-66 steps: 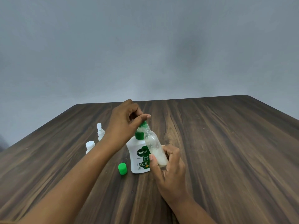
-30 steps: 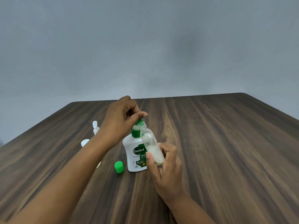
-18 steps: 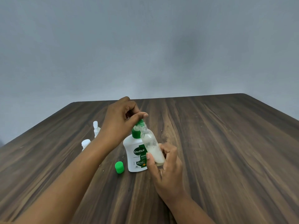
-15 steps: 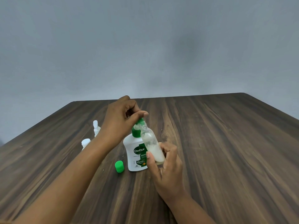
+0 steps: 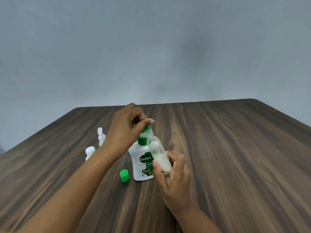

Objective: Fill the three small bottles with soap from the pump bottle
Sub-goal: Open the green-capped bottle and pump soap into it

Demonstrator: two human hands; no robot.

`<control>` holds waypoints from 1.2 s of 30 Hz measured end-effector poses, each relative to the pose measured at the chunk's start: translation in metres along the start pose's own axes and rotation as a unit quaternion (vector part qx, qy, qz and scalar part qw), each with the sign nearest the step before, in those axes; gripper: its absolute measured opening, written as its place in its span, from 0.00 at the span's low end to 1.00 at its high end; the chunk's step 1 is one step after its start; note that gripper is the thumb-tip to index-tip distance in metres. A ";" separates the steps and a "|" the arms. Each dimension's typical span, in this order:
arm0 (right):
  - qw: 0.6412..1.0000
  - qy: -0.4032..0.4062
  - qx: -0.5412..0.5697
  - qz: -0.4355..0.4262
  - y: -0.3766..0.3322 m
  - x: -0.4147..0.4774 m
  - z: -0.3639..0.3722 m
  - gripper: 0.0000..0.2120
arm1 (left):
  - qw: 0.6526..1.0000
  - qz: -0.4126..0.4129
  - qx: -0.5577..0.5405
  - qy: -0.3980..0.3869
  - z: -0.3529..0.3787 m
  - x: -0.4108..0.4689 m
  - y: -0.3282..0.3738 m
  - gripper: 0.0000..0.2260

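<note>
three small bottles (image 5: 159,157) (image 5: 101,137) (image 5: 90,152), one pump bottle (image 5: 140,159), one green cap (image 5: 124,175) — and two hands (image 5: 124,130) (image 5: 174,177) — on one table (image 5: 235,148).

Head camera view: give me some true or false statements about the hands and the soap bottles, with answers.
1. The right hand holds the clear small plastic bottle tilted, its mouth at the pump's spout. True.
2. That bottle is empty. False: whitish soap fills its lower part.
3. The left hand hangs idle. False: it grips the green pump head of the white Dettol pump bottle.
4. A round green cap lies on the dark wooden table beside the pump bottle. True.
</note>
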State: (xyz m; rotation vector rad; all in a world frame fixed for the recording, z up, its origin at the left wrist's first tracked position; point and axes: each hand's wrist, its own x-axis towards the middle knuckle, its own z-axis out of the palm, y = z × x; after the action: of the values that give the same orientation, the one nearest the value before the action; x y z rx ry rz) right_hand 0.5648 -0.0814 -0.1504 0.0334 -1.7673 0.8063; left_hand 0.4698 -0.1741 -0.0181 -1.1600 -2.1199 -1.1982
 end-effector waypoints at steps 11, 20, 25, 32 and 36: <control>1.000 -0.008 -0.003 -0.004 0.002 -0.001 0.001 0.16 | 1.000 -0.009 -0.003 0.015 0.004 -0.003 -0.004 0.13; 1.000 -0.001 -0.002 0.003 0.003 -0.001 0.001 0.16 | 1.000 -0.001 0.001 0.028 0.005 -0.004 -0.001 0.12; 1.000 -0.001 0.001 -0.005 0.002 0.000 0.001 0.15 | 1.000 -0.010 -0.013 0.027 0.005 -0.006 -0.004 0.12; 1.000 0.000 -0.010 -0.008 0.000 0.001 0.000 0.15 | 1.000 -0.013 -0.015 0.024 0.005 -0.005 -0.004 0.12; 1.000 0.006 -0.004 -0.008 -0.002 0.001 -0.001 0.15 | 1.000 0.012 0.012 0.003 -0.003 0.001 0.001 0.12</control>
State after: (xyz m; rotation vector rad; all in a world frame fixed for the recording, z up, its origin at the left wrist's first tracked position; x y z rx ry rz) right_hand 0.5659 -0.0821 -0.1481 0.0388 -1.7570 0.7865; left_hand 0.4702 -0.1760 -0.0147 -1.1662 -2.1043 -1.1606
